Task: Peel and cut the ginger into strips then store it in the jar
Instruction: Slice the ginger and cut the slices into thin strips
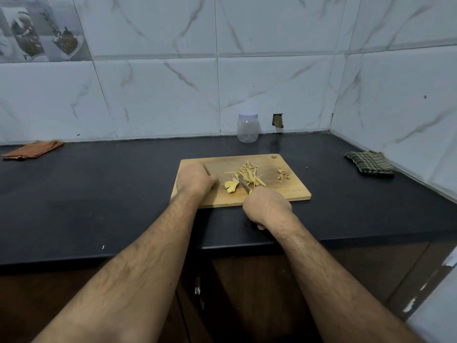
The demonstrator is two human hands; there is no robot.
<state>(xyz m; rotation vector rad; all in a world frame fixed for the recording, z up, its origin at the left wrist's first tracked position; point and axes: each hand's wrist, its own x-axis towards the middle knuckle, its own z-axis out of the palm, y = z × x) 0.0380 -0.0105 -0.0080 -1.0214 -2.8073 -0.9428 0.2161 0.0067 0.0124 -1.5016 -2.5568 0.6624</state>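
Two hands: both over a rectangular light wooden cutting board [284, 191], smooth grain, round hanging hole in far right corner, lying flat on a matte black stone bench [99, 194].
Left hand [195, 179]: knuckles up on the board's left part, fingers curled under into a loose fist; holds nothing that can be seen; just left of the ginger chunk, contact cannot be told.
Right hand [268, 206]: fingers wrapped round a knife [244, 185]; handle almost hidden, a bit of yellow shows at the blade base; narrow grey metal blade points away, up-left, lying between chunk and strips.
Ginger chunk [231, 186]: peeled, pale yellow, knobbly irregular lump, on the board centre, just left of the blade.
Ginger strips [248, 174]: loose heap of thin pale yellow matchsticks, fibrous look, just right of and beyond the blade, mid board.
Ginger peelings [283, 175]: small brownish crumbly pile near the board's right edge, apart from the strips.
Jar [247, 128]: clear plastic, rounded body, white screw lid on, upright at the bench's back by the wall, well beyond the board; nothing visible inside.
Writing: no label or brand readable on jar, knife or board.
Cloths: orange-brown checked folded cloth [32, 149] far left on the bench; dark green checked folded cloth [369, 162] at right near the side wall.
Wall: glossy white marble-look tiles [160, 90] with grey veins; one printed decor tile [42, 28] top left, print blurred.
Below bench: dark brown wooden cabinet doors [247, 293].
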